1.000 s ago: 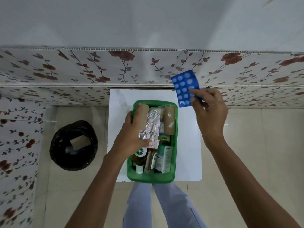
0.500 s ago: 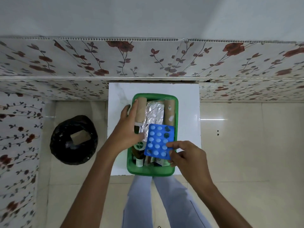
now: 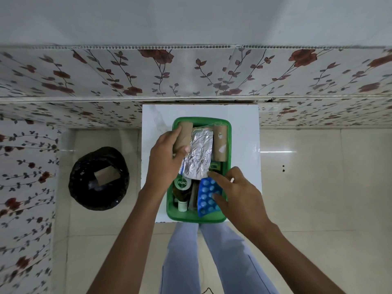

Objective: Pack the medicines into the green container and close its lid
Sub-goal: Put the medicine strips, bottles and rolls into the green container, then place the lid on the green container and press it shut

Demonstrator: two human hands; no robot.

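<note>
The green container (image 3: 201, 120) stands on a small white table (image 3: 244, 128), its lid out of view. Inside lie two brown bandage rolls (image 3: 220, 143), a silver foil strip (image 3: 200, 153), a Dettol bottle (image 3: 182, 189) and other packs. My left hand (image 3: 165, 158) grips the left brown roll (image 3: 185, 132) at the container's left side. My right hand (image 3: 235, 192) rests its fingers on a blue blister pack (image 3: 206, 197), which lies in the near right part of the container.
A black bin (image 3: 98, 178) with a piece of cardboard in it sits on the floor to the left. Flowered wall panels run behind the table and along the left. My legs (image 3: 212, 257) are just below the table's near edge.
My right hand brought the blue blister pack from above the table's far right down into the container's near right part. The left hand kept hold of the brown roll.
</note>
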